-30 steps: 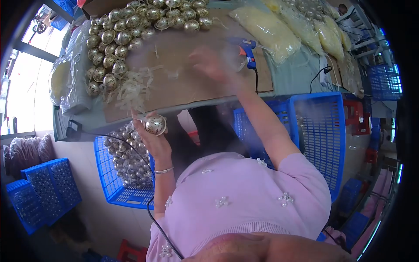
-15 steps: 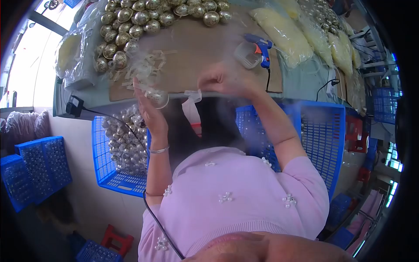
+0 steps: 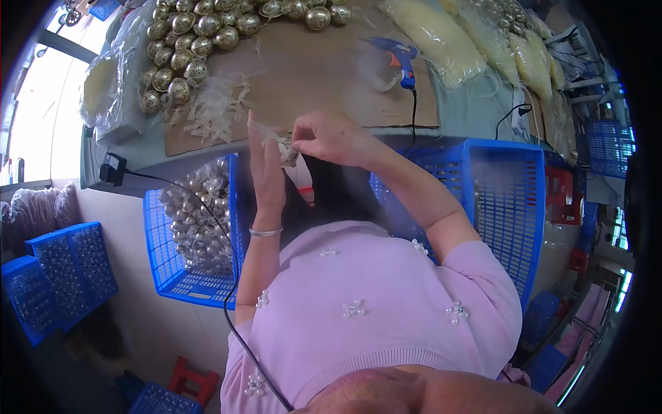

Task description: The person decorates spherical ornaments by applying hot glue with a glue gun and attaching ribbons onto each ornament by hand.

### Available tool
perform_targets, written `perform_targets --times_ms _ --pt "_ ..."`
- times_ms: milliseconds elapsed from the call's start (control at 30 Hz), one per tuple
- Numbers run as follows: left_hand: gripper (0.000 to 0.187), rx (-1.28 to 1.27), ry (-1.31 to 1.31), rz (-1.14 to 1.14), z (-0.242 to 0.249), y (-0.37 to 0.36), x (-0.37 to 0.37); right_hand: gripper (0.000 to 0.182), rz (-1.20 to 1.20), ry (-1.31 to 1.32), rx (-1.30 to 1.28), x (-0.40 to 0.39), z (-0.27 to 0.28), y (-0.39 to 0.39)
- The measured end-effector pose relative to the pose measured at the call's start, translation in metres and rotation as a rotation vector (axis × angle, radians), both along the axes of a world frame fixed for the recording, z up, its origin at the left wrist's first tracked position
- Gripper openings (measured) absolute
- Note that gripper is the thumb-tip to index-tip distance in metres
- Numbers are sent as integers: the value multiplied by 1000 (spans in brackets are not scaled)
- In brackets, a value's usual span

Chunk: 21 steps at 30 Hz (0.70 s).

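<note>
Working at the near edge: we held both hands up together just off the counter (image 3: 476, 117).
Left hand (image 3: 265, 169): grip closed on a small metal ball (image 3: 288, 156), mostly hidden.
Right hand (image 3: 327, 136): fingers pinched on a pale ribbon strip (image 3: 301, 178) at that ball.
Glue gun (image 3: 398, 56): lay on the cardboard (image 3: 324, 83), well apart.
Far left corner: gold balls (image 3: 181, 50), ribbon scraps (image 3: 219, 109).

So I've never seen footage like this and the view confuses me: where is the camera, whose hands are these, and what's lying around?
The one camera sits on the person's head, looking down over a lilac top. The left hand and right hand meet at the table edge, pinching a small pale piece I cannot identify. On the brown board lie golden balls, pale strips and a blue glue gun. Below, a blue crate holds silvery balls.
</note>
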<state>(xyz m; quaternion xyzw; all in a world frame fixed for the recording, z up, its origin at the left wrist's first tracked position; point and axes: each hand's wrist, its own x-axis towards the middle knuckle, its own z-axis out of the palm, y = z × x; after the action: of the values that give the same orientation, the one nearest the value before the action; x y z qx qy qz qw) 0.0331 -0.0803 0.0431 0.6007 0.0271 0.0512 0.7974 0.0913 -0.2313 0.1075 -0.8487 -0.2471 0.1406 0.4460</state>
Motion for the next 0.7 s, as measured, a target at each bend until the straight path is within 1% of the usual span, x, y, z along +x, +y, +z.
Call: perform_targets --times_ms 133,167,333,433,533,567,633,667,700 --pt "55 -88 28 65 0 -3 0 16 -14 89 -14 3 -1 -2" --pt "53 -105 31 82 1 -4 0 16 -18 96 15 3 -4 -2" --pt "50 -197 73 130 1 -5 0 16 -36 131 129 4 -20 3" --pt "51 -243 104 131 -2 -1 -4 12 -37 178 200 4 -32 8" --pt "49 -286 157 149 -6 9 -11 12 18 389 252 5 -40 15" --pt "48 -303 171 156 -9 12 -14 13 60 395 256 8 -45 18" --pt "47 -471 232 211 -17 33 -27 13 152 395 259 19 -56 25" --pt "46 -551 260 237 -25 50 -35 13 90 314 232 30 -54 28" --pt "46 -675 255 348 -48 73 -44 13 28 232 208 48 -53 30"
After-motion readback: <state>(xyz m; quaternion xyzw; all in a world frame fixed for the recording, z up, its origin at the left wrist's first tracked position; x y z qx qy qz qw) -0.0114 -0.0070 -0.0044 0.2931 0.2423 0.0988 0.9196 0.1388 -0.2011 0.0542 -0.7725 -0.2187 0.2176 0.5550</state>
